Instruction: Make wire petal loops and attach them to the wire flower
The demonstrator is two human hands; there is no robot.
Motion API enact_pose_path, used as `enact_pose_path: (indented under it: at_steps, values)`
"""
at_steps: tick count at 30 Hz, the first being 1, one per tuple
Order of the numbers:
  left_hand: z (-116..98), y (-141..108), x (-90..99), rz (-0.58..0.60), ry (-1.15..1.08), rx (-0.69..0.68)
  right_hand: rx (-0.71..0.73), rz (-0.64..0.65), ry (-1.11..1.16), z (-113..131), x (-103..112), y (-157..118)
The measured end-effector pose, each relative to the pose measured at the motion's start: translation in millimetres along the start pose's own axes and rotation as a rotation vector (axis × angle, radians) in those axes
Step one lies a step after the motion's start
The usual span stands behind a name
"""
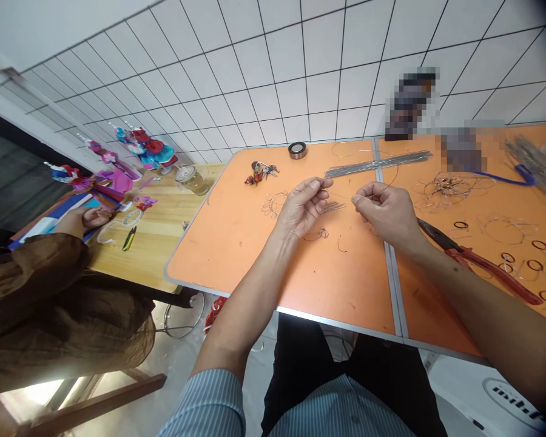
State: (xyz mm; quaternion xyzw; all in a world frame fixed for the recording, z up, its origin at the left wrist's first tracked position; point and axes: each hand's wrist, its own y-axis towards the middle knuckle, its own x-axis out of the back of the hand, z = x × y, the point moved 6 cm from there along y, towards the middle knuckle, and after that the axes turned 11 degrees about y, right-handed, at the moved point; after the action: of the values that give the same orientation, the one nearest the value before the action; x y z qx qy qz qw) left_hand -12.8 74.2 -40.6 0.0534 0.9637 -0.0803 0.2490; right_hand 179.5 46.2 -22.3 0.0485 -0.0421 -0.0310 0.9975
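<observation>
Above the orange folding table, both my hands are close together with a thin wire between them. My left hand is palm up, thumb and forefinger pinched on the wire. In a pinch with the knuckles upward, my right hand grips it too, and part of the wire bows up behind those fingers. Short straight wires lie just beyond my left hand, next to a loosely looped wire shape. Behind both hands rests a bundle of long straight wires.
Red-handled pliers lie under my right forearm, near several dark rings and a looped wire flower. Keys and a tape roll are at the back. Left, a co-worker's hand, small cutters and a glass jar.
</observation>
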Motion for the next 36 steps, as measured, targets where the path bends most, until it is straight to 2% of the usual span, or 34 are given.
enact_pose_path:
  at_steps: [8,22,36]
  values:
    - [-0.4,0.7,-1.0,0.036,-0.024,-0.025,0.012,0.002,-0.008,-2.3,1.2,0.3]
    - [-0.8,-0.3,-0.1,0.005,0.019,-0.023,0.009,-0.013,-0.003,-1.3,1.9,0.7]
    - [-0.9,1.6,0.7,0.038,0.062,-0.077,0.003,-0.007,0.005,-2.6,2.1,0.3]
